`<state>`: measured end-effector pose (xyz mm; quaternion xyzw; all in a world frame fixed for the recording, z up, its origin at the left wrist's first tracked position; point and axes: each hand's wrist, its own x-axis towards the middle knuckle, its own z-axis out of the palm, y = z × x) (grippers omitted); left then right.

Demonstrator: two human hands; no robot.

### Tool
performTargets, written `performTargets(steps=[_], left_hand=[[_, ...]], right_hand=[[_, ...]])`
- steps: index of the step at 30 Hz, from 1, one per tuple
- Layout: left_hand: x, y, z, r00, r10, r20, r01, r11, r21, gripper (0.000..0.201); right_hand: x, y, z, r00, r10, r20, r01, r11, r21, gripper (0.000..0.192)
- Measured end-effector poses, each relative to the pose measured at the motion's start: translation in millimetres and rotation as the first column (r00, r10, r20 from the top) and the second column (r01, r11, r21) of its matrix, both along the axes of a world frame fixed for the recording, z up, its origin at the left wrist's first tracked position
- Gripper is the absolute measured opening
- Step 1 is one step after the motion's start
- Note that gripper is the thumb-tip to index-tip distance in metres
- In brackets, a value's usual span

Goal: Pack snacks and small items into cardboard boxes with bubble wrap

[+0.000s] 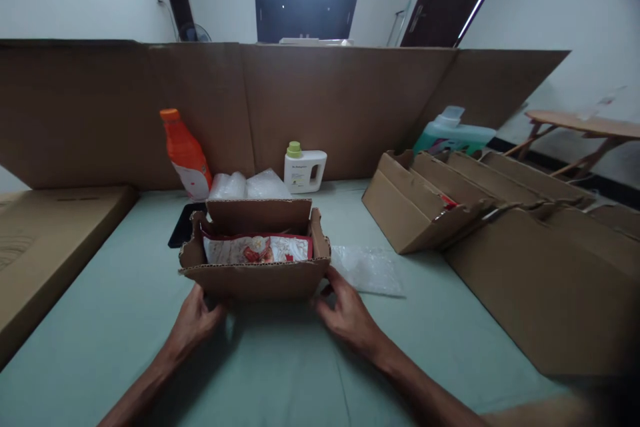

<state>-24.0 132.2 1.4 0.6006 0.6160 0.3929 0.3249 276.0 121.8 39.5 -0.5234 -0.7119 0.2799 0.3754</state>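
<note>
1. Open-topped cardboard box (pixel 255 281): at the middle of the green cloth (pixel 280 373), between both hands, its rear flap raised. It is the landmark for the places below.
2. Upright cardboard screen (pixel 345 107): well behind the box, running past it on both sides.
3. Row of open cardboard boxes (pixel 530 287): right of the box, apart from it, standing close together; a bit of red shows inside the nearest to it.
4. Flat cardboard carton (pixel 65 247): well to the left of the box.
5. Teal liquid jug (pixel 455 137): far right and behind the box, partly hidden by the row.
6. Orange bottle (pixel 187 150) with a white lower part: behind and left of the box.
7. Left hand (pixel 195 320): at the box's lower left corner, fingers clamped on it.
8. Right hand (pixel 350 317): at the lower right corner, fingers clamped on it, thumb toward the front.
9. Clear bubble wrap (pixel 250 185): bundled just behind the box; a clear plastic sheet (pixel 370 270) lies just right of it.
10. White jug (pixel 305 170), green-capped: behind the box, slightly right.
11. Red-and-white printed packet (pixel 257 250): inside the box.
12. Black flat slab (pixel 183 223): just beside the box, left and rear.
</note>
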Motion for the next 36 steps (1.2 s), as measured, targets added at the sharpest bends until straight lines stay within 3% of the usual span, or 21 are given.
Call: performTargets(steps=[5,8,11,14,16,18,20,22,25,28,32,34,36], left_hand=[[11.4,37.7,6.1,0.999,-0.023,0.024,0.023,1.0,0.012,0.062],[7.6,40.2,9.5,0.999,-0.048,0.015,0.047,0.999,0.017,0.069],[-4.1,12.5,8.7,1.0,0.012,-0.019,-0.011,1.0,0.013,0.081],[-2.9,-27.5,7.4,0.997,0.073,-0.038,-0.075,0.997,-0.03,0.078],[9.6,-50.3,7.3,1.0,0.014,-0.019,-0.014,1.0,-0.004,0.064],[26.1,-68.2,6.8,0.996,-0.09,0.012,0.089,0.993,0.073,0.048],[39.2,-83.4,4.9,0.979,-0.199,0.049,0.192,0.974,0.121,0.038],[46.0,-98.4,1.9,0.957,-0.262,0.123,0.253,0.964,0.084,0.035],[49.8,-119.2,-2.0,0.926,-0.192,0.326,0.236,0.966,-0.101,0.049],[53.7,-128.5,-1.5,0.885,-0.098,0.455,0.229,0.943,-0.241,0.076],[54.2,-119.7,1.8,0.963,-0.065,0.263,0.136,0.955,-0.263,0.088],[51.0,-112.7,2.3,0.991,-0.062,0.12,0.089,0.966,-0.241,0.081],[47.4,-107.0,2.1,0.997,-0.082,-0.005,0.079,0.967,-0.242,0.075]], right_hand=[[-9.0,23.9,6.7,0.997,-0.08,-0.017,0.08,0.997,-0.011,0.058],[9.2,7.1,18.1,0.996,-0.086,0.002,0.085,0.987,0.133,0.045],[42.0,-21.5,20.5,0.966,-0.243,0.089,0.201,0.922,0.332,0.024],[64.4,-26.4,4.0,0.858,-0.398,0.326,0.238,0.869,0.434,0.032],[67.2,-13.5,-12.2,0.747,-0.438,0.5,0.216,0.871,0.441,0.042],[64.5,1.2,-23.2,0.682,-0.446,0.58,0.207,0.878,0.432,0.03],[60.3,4.8,-24.6,0.683,-0.423,0.596,0.176,0.886,0.428,0.015],[53.8,-8.9,-19.0,0.699,-0.384,0.603,0.123,0.895,0.428,0.021],[29.9,-52.1,-8.6,0.746,-0.266,0.611,-0.004,0.915,0.403,0.028],[-13.2,-93.8,-5.1,0.808,-0.05,0.587,-0.154,0.943,0.293,0.031],[-50.7,-115.3,-9.9,0.852,0.245,0.463,-0.338,0.932,0.129,0.03],[-45.1,-111.5,-14.9,0.878,0.235,0.416,-0.325,0.932,0.159,0.027],[-28.8,-102.9,-20.6,0.886,0.131,0.445,-0.251,0.942,0.222,0.024]])
